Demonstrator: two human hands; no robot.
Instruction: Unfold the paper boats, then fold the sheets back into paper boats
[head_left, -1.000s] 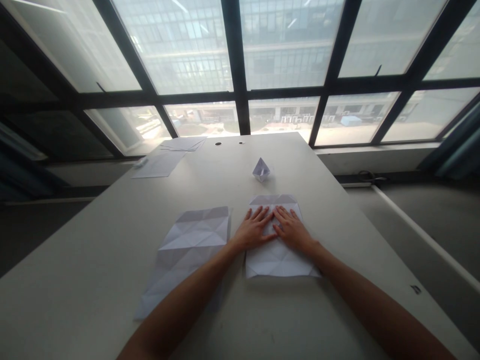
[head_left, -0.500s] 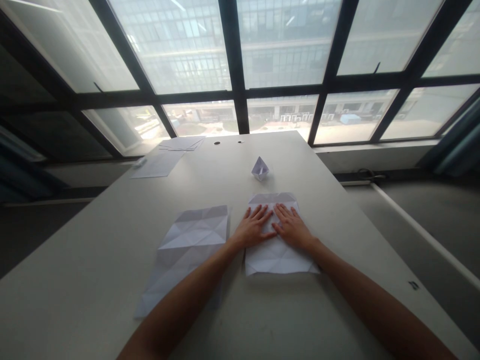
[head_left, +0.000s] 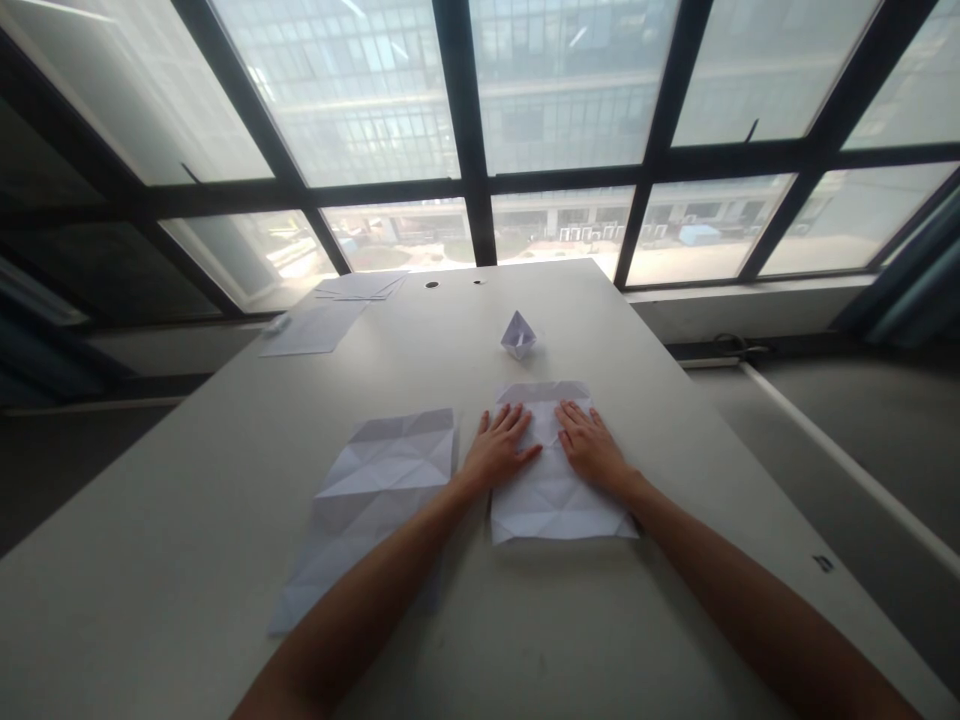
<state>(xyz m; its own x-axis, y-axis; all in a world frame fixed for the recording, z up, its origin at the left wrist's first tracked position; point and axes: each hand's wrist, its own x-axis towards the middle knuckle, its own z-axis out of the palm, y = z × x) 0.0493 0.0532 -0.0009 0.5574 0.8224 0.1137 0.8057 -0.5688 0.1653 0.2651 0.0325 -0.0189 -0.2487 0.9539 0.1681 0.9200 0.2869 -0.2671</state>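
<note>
Two flat hands, left hand (head_left: 499, 450) and right hand (head_left: 592, 447), press the creased sheet (head_left: 551, 495).

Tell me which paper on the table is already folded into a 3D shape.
The small paper boat, standing alone beyond both hands. The creased sheet under the hands, the sheet left of it and the far-left sheets all lie flat.

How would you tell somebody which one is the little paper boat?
Start at the pale table under the big window and find the creased sheet that the left hand and right hand press flat. Just beyond that sheet, toward the window, stands the paper boat. It is the only paper that stands up in a point; every other sheet lies flat.
</note>
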